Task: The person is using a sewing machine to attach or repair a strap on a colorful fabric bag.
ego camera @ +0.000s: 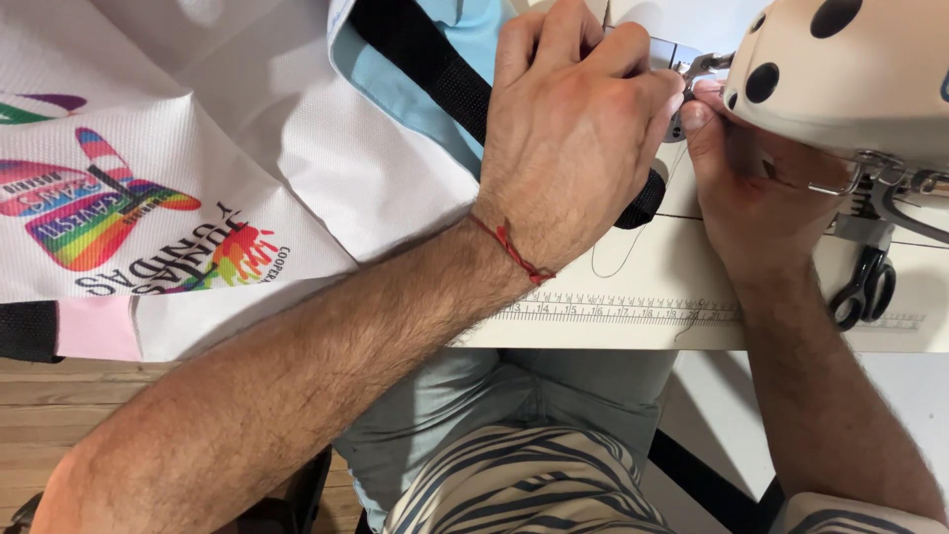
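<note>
Under both hands point(633, 129), black strap point(435, 69).

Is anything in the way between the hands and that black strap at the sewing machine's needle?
Nothing visible. The left hand lies directly on the black strap, fingertips by the presser foot. The right hand reaches in under the machine head, which hides its fingers.

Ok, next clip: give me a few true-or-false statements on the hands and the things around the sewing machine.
1. The left hand rests on a black strap. True.
2. A red string circles the left wrist. True.
3. The scissors are in the right hand. False: they lie on the table, right of it.
4. The white fabric is plain. False: it bears a rainbow-coloured print.
5. The right hand's fingers sit under the sewing machine head. True.
</note>
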